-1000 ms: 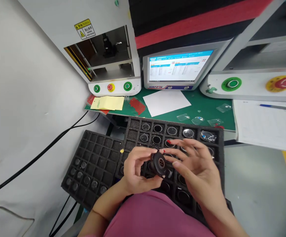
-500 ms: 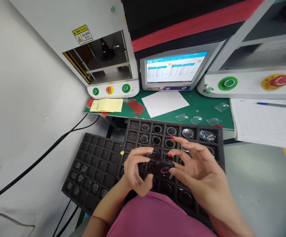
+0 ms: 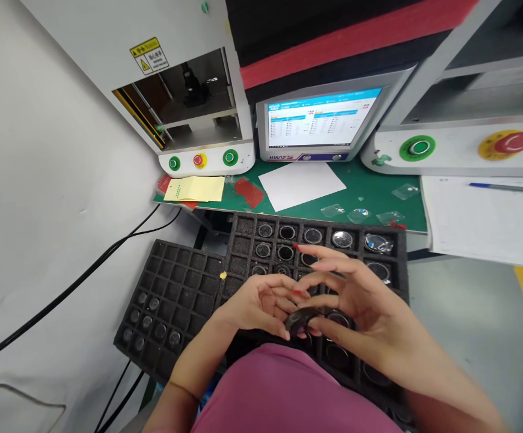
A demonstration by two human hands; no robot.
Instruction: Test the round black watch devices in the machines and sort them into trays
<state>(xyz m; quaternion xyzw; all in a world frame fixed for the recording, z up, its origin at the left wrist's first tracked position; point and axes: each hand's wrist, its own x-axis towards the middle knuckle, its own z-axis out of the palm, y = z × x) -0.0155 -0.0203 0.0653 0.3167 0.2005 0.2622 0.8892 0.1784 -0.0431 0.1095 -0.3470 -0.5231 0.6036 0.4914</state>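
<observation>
A dark round part [image 3: 301, 320] is between my two hands, tilted, above the large black foam tray [image 3: 244, 243]. My right hand [image 3: 365, 307] pinches its right side between thumb and fingers, with the index finger raised. At the part's left edge, my left hand [image 3: 261, 304] has its thumb and curled fingers closed on it. Several round dark and clear pieces, such as a silver-rimmed disc [image 3: 342, 239], sit in the tray's compartments. My hands hide the middle of the tray.
A smaller foam tray [image 3: 184, 276] with clear discs lies at the left. Behind are a green bench [image 3: 370, 189] with white paper [image 3: 302, 185], a monitor [image 3: 320, 123] and a machine with buttons [image 3: 207, 159]. A pen [image 3: 509, 188] lies on papers at the right.
My left hand has moved right and closed on the dark part's left side. The part has tilted and shifted slightly down. My right hand still holds it.
</observation>
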